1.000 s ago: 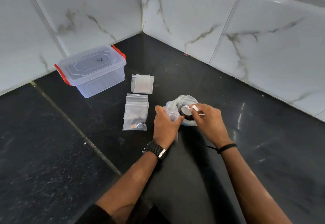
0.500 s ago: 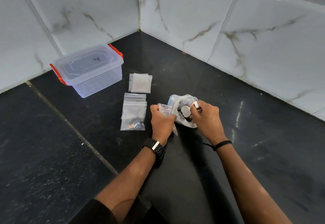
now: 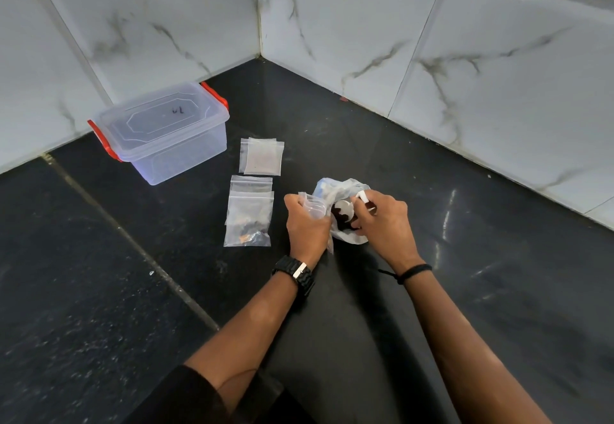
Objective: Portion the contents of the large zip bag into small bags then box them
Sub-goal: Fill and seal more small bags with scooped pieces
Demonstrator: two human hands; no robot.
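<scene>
Down on the black tiled floor [image 3: 99,307], the large zip bag [image 3: 345,191] sits crumpled between both hands, well to the right of the clear plastic box [image 3: 166,137], which stands against the marble wall [image 3: 149,24] with its lid on and red latches at each end. The left hand [image 3: 307,220], a black watch [image 3: 295,274] on its wrist, has its fingers [image 3: 294,202] curled round a small clear bag [image 3: 314,207], pinching it so the mouth gapes toward the large bag. The right hand [image 3: 382,224] grips a white scoop [image 3: 345,207] by its handle, the fingers closed about it; the scoop's bowl lies in the large bag's opening among dark contents (what they are cannot be told). Between the box and the hands, a filled small bag [image 3: 249,220] lies flat with dark bits at its bottom, another bag overlapped beneath its top edge. Just beyond it, nearer the box, lies a thin stack of empty small bags [image 3: 262,157].
</scene>
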